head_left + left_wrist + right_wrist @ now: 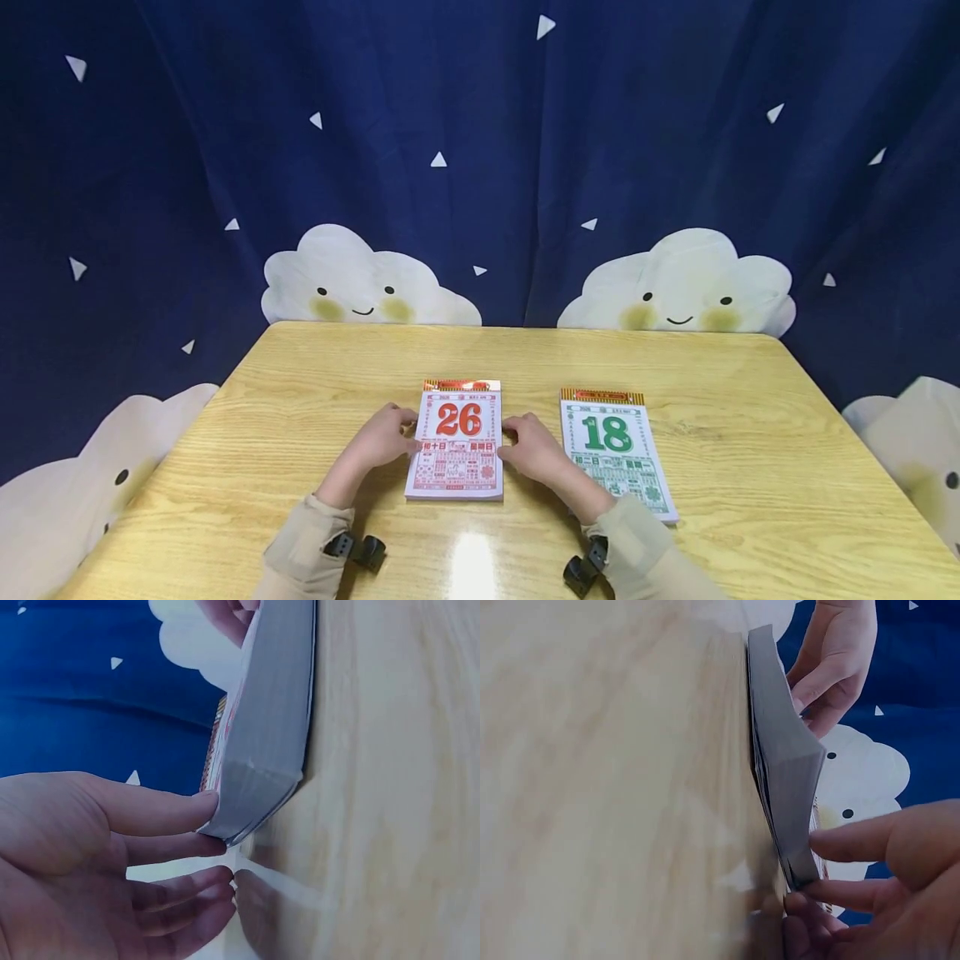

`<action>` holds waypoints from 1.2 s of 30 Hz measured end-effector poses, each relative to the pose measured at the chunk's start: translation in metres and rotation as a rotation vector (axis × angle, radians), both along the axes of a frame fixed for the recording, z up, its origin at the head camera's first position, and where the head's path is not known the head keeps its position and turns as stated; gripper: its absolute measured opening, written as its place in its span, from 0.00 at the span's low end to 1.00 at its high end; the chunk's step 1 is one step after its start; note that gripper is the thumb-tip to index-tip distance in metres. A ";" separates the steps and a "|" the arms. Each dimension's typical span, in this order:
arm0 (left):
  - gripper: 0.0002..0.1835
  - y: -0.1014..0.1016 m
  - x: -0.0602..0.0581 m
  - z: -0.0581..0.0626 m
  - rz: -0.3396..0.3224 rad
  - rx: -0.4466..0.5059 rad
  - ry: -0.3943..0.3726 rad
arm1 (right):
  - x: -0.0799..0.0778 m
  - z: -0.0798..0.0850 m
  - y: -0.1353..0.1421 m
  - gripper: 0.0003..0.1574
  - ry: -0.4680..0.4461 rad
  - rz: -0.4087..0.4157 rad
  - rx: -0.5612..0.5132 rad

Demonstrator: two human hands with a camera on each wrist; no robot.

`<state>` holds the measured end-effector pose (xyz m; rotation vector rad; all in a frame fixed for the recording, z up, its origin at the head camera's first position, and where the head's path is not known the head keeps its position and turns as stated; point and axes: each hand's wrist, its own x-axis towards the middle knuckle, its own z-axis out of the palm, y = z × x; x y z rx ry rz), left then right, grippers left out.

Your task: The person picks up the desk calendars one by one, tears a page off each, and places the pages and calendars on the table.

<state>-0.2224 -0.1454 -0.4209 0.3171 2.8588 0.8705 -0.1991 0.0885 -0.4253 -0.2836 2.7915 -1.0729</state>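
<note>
A thick tear-off calendar with a red 26 [459, 454] lies on the table in front of me, its page edges grey in both wrist views. My left hand [386, 437] is at its left side, thumb on the front edge and index finger near the back edge, pinching it. On the opposite side, my right hand [535, 450] pinches the calendar's right edge between thumb and fingers. A second calendar with a green 18 [617, 437] lies to the right, its lower left part hidden behind my right forearm.
The wooden table [337, 358] has rounded far corners. Behind it hangs a dark blue curtain [480, 100] with white triangles and smiling clouds. A black wrist camera [367, 552] sits on the left cuff, another wrist camera [583, 571] on the right.
</note>
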 end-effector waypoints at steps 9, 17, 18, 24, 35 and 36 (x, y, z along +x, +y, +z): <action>0.25 0.004 0.010 -0.004 0.060 0.251 -0.045 | 0.002 -0.005 -0.001 0.29 -0.096 -0.135 -0.243; 0.29 0.013 0.014 -0.002 0.131 0.458 -0.089 | -0.002 -0.014 0.001 0.30 -0.123 -0.223 -0.507; 0.29 0.014 0.014 -0.003 0.139 0.491 -0.100 | -0.002 -0.015 0.001 0.31 -0.123 -0.233 -0.528; 0.31 0.014 0.011 -0.001 0.173 0.687 -0.145 | -0.005 -0.010 0.004 0.31 -0.132 -0.290 -0.623; 0.30 0.017 0.005 0.008 0.130 0.965 -0.232 | -0.009 0.016 0.025 0.31 -0.163 -0.283 -0.770; 0.30 0.017 0.005 0.009 0.116 0.982 -0.245 | -0.010 0.018 0.026 0.31 -0.161 -0.278 -0.771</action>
